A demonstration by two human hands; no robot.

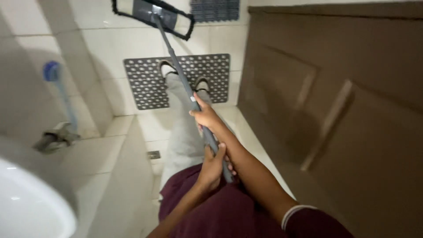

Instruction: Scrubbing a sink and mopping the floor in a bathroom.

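While gripped, mop handle (176,66) beyond right hand (206,117).

The mop (194,103) has a grey pole and a flat grey head edged in black, resting on pale cream floor tiles (110,48). A dark grey mat (145,83) patterned with rows of light holes lies under grey-and-white slippers (167,67). The door (343,101) is brown, the shirt (220,211) maroon, the trousers (185,132) light grey.
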